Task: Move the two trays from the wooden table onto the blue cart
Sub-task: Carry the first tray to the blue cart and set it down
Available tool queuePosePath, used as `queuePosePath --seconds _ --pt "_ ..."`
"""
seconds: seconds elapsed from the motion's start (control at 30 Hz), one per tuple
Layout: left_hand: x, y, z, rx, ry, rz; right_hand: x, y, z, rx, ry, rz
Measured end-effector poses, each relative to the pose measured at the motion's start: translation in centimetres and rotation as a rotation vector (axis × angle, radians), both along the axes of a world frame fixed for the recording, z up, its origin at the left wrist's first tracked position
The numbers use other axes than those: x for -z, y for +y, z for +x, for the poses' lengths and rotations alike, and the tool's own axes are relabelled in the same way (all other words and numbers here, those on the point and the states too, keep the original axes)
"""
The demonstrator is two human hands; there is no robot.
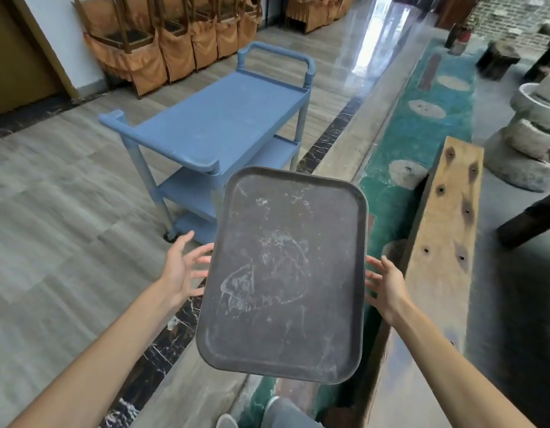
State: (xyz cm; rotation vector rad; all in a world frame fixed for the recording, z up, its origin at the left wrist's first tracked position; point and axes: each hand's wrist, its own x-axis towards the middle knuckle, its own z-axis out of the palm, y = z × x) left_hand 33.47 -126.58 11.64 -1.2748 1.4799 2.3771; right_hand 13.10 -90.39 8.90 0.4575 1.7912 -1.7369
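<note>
A big dark tray (283,273) is in the middle of the frame, up in the air, with its long side pointing away from the person. It is scratched and has pale, dusty marks on it. No words or labels can be read on it, or on anything else here.

The left hand (182,267) is at the tray's left edge with its fingers spread wide. The fingertips go under the edge, but it is hard to tell if they really touch the tray, so I cannot tell what the left grip is doing. The right hand (386,282) is at the right edge, also spread wide, and I cannot tell its grip either.

The blue cart (224,125) stands in the upper middle of the frame, just past the far end of the tray. It has a flat top, lower shelves and a handle at each end. The tray is not on it yet.

A long wooden worktop (446,230) runs up the right side of the frame, with dark spots and small holes in it.

Stacked chairs with orange covers (162,47) stand against the wall at the upper left.
</note>
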Motion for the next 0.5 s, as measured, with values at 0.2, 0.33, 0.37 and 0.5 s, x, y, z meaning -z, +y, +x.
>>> queuePosePath --seconds 0.2,0.33,0.37,0.5 --pt "-0.5 -3.3 -10.9 0.07 0.036 -0.027 0.0 -2.1 -9.2 0.065 0.019 -0.023" --pt "0.0 -6.2 -19.0 0.053 0.049 -0.07 0.4 -5.8 -18.5 0.034 0.043 -0.044" --pt "0.0 -6.9 -20.9 0.037 0.049 -0.074 0.2 -6.8 -20.8 0.021 0.048 -0.045" --pt "-1.2 -9.5 -27.7 -0.009 0.059 -0.08 -1.0 -10.1 -28.8 -0.024 0.071 -0.049"
